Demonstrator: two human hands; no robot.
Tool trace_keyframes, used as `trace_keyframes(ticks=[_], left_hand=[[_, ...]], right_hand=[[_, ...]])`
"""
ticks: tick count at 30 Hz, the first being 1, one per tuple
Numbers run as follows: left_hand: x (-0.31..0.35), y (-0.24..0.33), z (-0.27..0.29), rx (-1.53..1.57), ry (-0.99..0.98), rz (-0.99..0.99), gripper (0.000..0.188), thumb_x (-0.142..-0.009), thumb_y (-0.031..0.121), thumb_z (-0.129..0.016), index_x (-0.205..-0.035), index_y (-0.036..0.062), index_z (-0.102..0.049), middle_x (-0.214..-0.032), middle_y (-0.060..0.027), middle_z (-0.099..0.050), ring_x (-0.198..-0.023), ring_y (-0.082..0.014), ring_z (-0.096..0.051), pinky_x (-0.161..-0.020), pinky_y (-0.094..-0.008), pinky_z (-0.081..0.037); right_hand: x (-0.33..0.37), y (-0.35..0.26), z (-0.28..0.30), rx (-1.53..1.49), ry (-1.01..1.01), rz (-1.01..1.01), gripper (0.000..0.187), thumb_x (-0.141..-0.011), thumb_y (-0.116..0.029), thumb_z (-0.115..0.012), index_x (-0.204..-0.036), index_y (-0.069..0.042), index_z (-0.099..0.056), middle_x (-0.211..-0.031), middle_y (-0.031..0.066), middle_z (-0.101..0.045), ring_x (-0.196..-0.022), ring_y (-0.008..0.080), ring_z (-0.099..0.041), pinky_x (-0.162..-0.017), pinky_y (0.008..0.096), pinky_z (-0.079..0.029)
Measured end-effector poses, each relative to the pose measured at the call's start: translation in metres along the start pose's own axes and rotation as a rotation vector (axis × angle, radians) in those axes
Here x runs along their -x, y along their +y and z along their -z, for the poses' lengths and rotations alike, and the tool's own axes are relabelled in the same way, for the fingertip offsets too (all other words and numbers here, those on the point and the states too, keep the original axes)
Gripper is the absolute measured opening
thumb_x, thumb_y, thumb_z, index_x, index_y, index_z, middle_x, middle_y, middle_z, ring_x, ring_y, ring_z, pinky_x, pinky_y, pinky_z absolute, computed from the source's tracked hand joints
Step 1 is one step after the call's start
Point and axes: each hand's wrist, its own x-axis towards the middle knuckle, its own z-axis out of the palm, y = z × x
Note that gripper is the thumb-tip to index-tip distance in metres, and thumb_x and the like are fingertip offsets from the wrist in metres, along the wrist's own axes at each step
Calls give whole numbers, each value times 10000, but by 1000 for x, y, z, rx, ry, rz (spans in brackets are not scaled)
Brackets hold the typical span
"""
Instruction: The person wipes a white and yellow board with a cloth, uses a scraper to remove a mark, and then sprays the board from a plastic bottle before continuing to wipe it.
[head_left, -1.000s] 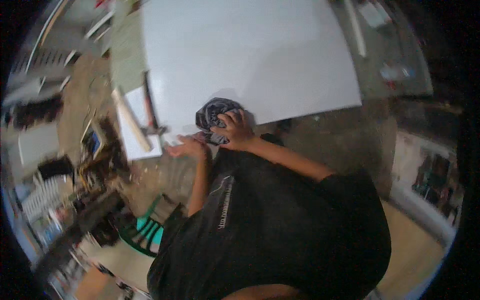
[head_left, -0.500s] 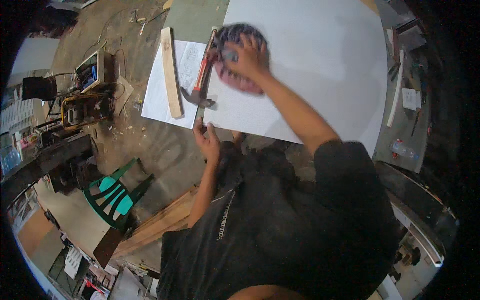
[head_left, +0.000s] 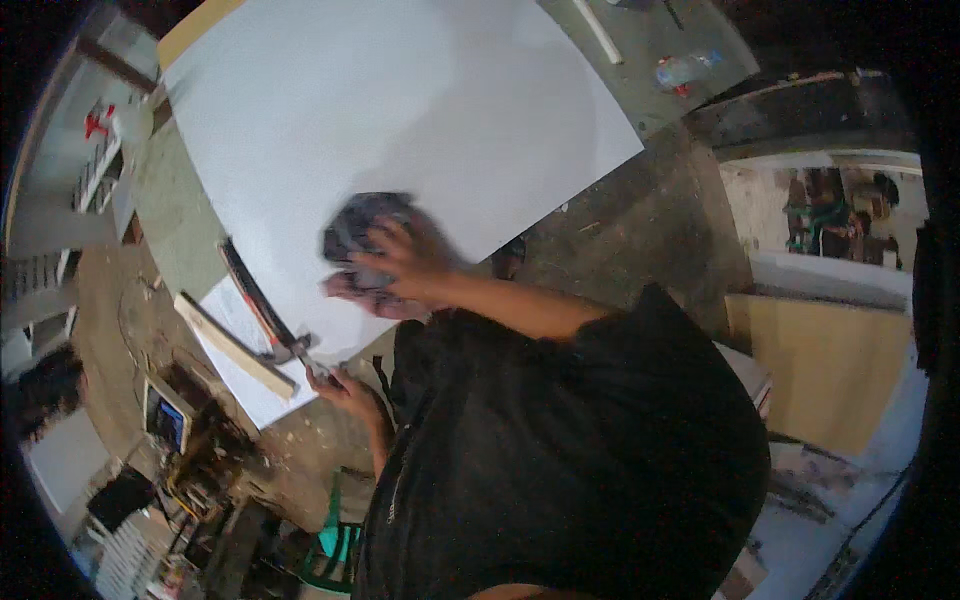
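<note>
My right hand point(head_left: 400, 262) presses on a bunched dark grey and dull pink cloth point(head_left: 360, 225), fingers spread over its top. The cloth lies on a large white sheet point(head_left: 420, 110), near its front edge. My left hand point(head_left: 348, 390) is at the sheet's near-left corner, fingers loosely bent and apart. I see nothing held in it. Just beyond its fingertips is the head of a claw hammer point(head_left: 290, 350) with a reddish-orange and dark handle, lying along the sheet's left edge. Both hands are slightly blurred.
A pale wooden strip point(head_left: 235, 343) lies on a paper drawing point(head_left: 262, 408) left of the hammer. The greenish table point(head_left: 175, 200) shows beyond the sheet. A clear bottle point(head_left: 688, 68) and a white strip point(head_left: 598, 30) are at the far right. A green chair point(head_left: 335, 545) stands below left.
The view has turned, so the sheet now slants. My right hand and the cloth have moved away from the hammer, toward the sheet's near edge. My left hand stays by the corner.
</note>
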Motion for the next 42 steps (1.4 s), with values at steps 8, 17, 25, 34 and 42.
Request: trace_keyframes(ticks=[8, 17, 25, 34, 42], left_hand=[[-23, -31, -23, -143, 0, -206, 527, -1016, 197, -525, -1462, 0, -327, -1354, -251, -485, -1122, -346, -543, -962, -458, -464], [-62, -22, -93, -257, 126, -139, 523, -1003, 209, -545, -1445, 14, -345, -1322, -243, -505, -1076, -343, -557, -924, -462, -478], [-37, -12, -84, -311, 438, 61, 520, -991, 221, -563, -1429, 26, -362, -1293, -235, -522, -1034, -340, -570, -891, -466, -490], [-14, 2, -95, -275, 700, 137, 517, -978, 233, -583, -1412, 40, -381, -1261, -226, -542, -988, -336, -585, -853, -470, -504], [-25, 45, -124, -152, 828, 217, 514, -966, 244, -601, -1396, 52, -397, -1232, -219, -560, -947, -333, -598, -820, -473, -516]], right_hand=[[122, 226, 171, 145, 621, -528, 987, -667, -233, -868, -1499, -71, -361, -1469, 239, -395, -1356, 458, -370, -1139, 498, -325], [44, 122, 94, 250, 577, -629, 680, -732, -495, -733, -1238, -57, -614, -1371, 267, -473, -1281, 474, -412, -1050, 638, -315], [40, 91, 67, 85, 224, -443, 572, -718, -454, -748, -1177, -126, -657, -1365, 233, -507, -1339, 430, -394, -1100, 750, -131], [71, 403, 218, 512, 587, -710, 581, -810, -286, -689, -1317, -30, -564, -1283, 220, -600, -1157, 377, -583, -977, 475, -461], [55, 227, 137, 394, 362, -706, 607, -772, -348, -730, -1351, -247, -578, -1430, 49, -517, -1231, 358, -476, -985, 547, -379]])
